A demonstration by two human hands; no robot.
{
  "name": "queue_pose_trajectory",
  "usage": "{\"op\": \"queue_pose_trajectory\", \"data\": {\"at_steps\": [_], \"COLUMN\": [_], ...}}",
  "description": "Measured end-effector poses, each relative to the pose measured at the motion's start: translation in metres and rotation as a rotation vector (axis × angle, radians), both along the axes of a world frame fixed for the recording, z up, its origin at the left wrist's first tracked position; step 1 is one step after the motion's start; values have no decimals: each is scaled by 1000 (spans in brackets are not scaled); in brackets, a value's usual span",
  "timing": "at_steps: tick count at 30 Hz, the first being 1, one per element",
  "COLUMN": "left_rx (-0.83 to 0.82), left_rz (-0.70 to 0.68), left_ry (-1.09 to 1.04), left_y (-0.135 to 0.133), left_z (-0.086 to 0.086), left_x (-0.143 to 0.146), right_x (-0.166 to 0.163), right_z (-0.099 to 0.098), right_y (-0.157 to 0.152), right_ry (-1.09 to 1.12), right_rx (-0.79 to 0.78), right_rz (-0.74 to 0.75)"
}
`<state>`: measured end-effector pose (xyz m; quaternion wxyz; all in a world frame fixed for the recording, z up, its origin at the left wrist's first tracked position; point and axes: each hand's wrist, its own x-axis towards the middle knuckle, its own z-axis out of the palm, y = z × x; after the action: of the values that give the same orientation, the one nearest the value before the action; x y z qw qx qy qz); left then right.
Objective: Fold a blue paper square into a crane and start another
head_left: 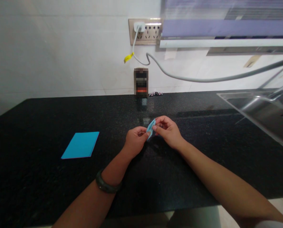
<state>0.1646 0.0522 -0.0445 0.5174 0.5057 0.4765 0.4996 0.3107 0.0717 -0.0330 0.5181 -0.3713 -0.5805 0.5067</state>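
Observation:
A small folded piece of light blue paper is held between my two hands, just above the dark countertop. My left hand pinches its lower left end between thumb and fingers. At the upper right end, my right hand grips the paper the same way, thumb on the near side. The finer folds are too small to make out. To the left, a stack of square blue paper lies flat, with a thin pinkish edge showing.
A phone-like object with a blurred screen leans upright against the wall, beside a beaded string. A white cable runs from the wall socket across to the right. A metal sink is set in the black countertop.

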Motion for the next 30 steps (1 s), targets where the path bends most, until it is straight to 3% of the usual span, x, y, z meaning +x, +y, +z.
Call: {"op": "queue_pose_trajectory", "data": {"at_steps": [8, 17, 24, 30], "left_rx": [-115, -188, -83, -29], "left_rz": [-94, -125, -93, -27], "left_ry": [-166, -296, -181, -198], "left_y": [-3, -2, -2, -2], "left_z": [5, 2, 4, 4], "left_x": [0, 0, 1, 1], "right_x": [5, 8, 8, 7], "right_z": [-3, 5, 5, 0], "right_y": [4, 0, 0, 0], "right_ry": [-21, -155, -214, -189], "right_rx": [-38, 129, 136, 91], "right_rz": [141, 123, 57, 127]}}
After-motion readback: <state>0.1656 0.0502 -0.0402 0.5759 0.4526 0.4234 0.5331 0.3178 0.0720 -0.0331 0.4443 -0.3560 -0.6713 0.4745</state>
